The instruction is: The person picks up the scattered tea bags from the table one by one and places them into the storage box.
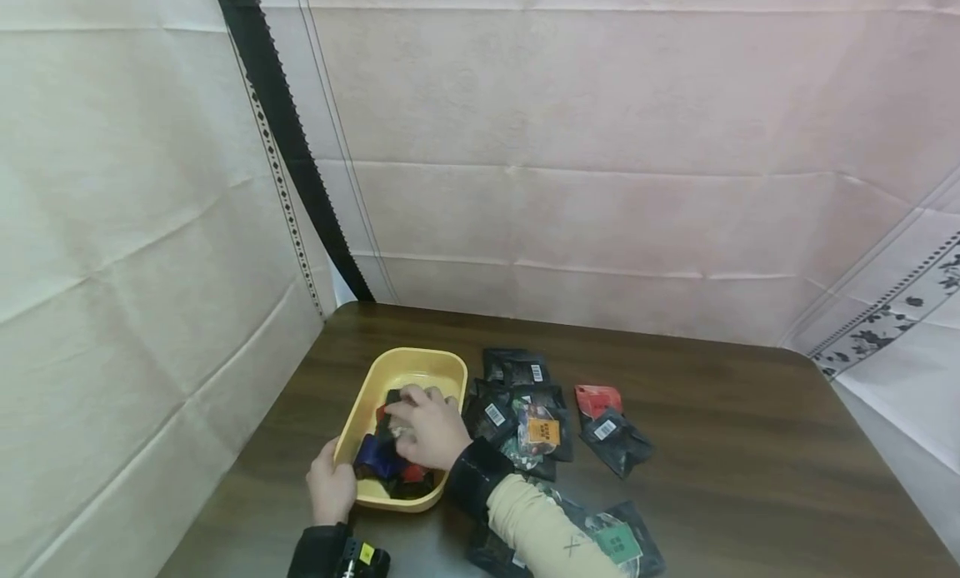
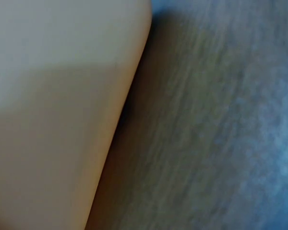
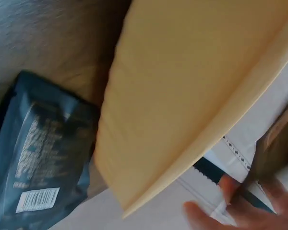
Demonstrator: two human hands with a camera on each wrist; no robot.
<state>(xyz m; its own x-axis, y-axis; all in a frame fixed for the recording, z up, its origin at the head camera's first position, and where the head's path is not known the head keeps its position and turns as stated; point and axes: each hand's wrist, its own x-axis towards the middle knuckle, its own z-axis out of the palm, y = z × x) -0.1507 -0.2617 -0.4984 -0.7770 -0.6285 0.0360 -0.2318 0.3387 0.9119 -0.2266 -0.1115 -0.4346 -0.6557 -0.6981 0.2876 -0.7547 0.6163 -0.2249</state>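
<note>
A yellow plastic tray [image 1: 427,363] holds several small packets, among them a shiny dark-blue packet [image 1: 377,459] and red-and-black ones. My left hand [image 1: 332,484] grips the tray's left rim; the left wrist view has only the tray's blurred outer wall [image 2: 53,143] and the table. Above the packets, reaching in over the right rim, is my right hand [image 1: 431,428]. In the right wrist view, its fingers [image 3: 252,213] pinch a dark, blurred packet [image 3: 277,136] behind the tray's rim. What is printed on that packet cannot be read.
Several black pouches [image 1: 491,420] lie in a pile right of the tray. Farther right are a red packet [image 1: 597,400] and a black pouch [image 1: 618,445]. More pouches [image 1: 633,532] lie under the right forearm. Pale cloth [image 1: 600,145] hangs behind the brown table [image 1: 735,461].
</note>
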